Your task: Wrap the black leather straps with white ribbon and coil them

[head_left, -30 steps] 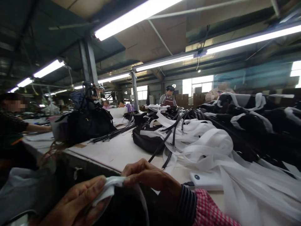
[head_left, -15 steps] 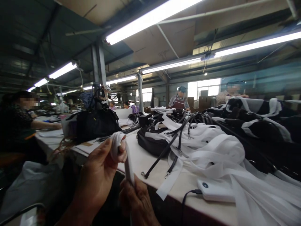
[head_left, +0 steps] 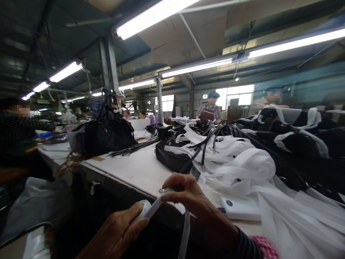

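The left hand (head_left: 122, 225) pinched a white strip (head_left: 155, 207), looped there, and the right hand (head_left: 190, 197) held it farther along, its length slanting up rightward between them before the counter (head_left: 126, 169), then hanging down.

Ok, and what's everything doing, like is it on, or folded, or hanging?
White strip: partly wound, pulled between both hands, one length hanging
Left hand: closed on the wound part
Right hand: pinching the strip
White strip heap: loose, looped
White device: lying flat, plug in its end
Big black bag: standing upright
Ceiling light: on
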The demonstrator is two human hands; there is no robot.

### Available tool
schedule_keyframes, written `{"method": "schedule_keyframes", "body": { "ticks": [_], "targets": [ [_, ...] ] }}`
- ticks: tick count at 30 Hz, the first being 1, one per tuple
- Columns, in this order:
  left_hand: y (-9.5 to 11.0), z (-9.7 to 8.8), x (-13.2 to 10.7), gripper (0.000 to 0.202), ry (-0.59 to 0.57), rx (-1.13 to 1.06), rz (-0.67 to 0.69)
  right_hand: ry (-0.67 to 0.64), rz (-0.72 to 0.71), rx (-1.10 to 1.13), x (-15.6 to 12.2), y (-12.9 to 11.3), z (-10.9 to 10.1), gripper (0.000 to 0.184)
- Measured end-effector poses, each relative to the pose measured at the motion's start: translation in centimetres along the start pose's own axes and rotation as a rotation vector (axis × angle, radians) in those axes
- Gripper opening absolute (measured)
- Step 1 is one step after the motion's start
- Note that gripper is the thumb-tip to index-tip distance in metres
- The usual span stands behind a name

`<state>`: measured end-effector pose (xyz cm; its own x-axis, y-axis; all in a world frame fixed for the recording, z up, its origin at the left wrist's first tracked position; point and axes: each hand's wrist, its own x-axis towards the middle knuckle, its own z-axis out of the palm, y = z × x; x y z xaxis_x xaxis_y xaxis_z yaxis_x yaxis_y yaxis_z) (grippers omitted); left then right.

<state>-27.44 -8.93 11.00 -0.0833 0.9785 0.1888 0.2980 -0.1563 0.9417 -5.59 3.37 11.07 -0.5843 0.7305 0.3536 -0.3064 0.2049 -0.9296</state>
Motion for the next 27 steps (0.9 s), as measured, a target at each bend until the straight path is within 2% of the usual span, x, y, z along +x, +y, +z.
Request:
{"method": "schedule_keyframes", "body": {
  "ticks": [1,3,6,9,13,15,18,20,24,26,27],
  "targets": [
    [0.7,0.2,-0.3,0.016,-0.043,0.013,-0.047,-0.004,-0.035,-0.005,0.7,0.1,0.1,0.03],
    [2.0,0.5,-0.4,0.033,-0.13,0.057,-0.115,-0.003,-0.074,0.012,1.6,0.8,0.3,0.029],
    [2.9,1.0,0.4,0.051,-0.163,-0.073,-0.185,-0.068,-0.032,0.034,1.6,2.6,1.1,0.036],
    [2.8,1.4,1.8,0.049,-0.123,-0.377,-0.188,-0.103,0.013,0.075,0.8,4.9,3.0,0.049],
    [4.0,1.7,4.1,0.041,-0.01,-0.708,-0.081,0.087,0.057,0.26,0.1,8.2,7.2,0.073],
    [5.2,1.6,5.1,0.039,0.098,-0.753,0.033,0.162,0.076,0.279,-0.4,9.7,9.1,0.075],
    [6.3,1.3,6.0,0.035,0.267,-0.554,0.249,0.098,0.131,0.292,-2.0,10.7,10.3,0.071],
    [5.6,1.1,6.3,0.034,0.306,-0.235,0.354,0.016,0.167,0.353,-3.3,9.8,9.6,0.067],
    [1.5,0.8,6.1,0.021,0.28,0.524,0.605,-0.105,0.161,0.36,-4.7,4.6,5.9,0.062],
    [-0.4,0.4,5.3,0.02,0.183,0.703,0.649,-0.074,0.172,0.27,-4.2,1.9,3.7,0.064],
    [-1.0,0.2,4.6,0.022,0.1,0.725,0.601,-0.03,0.153,0.212,-3.6,0.9,2.7,0.064]
  ]
}}
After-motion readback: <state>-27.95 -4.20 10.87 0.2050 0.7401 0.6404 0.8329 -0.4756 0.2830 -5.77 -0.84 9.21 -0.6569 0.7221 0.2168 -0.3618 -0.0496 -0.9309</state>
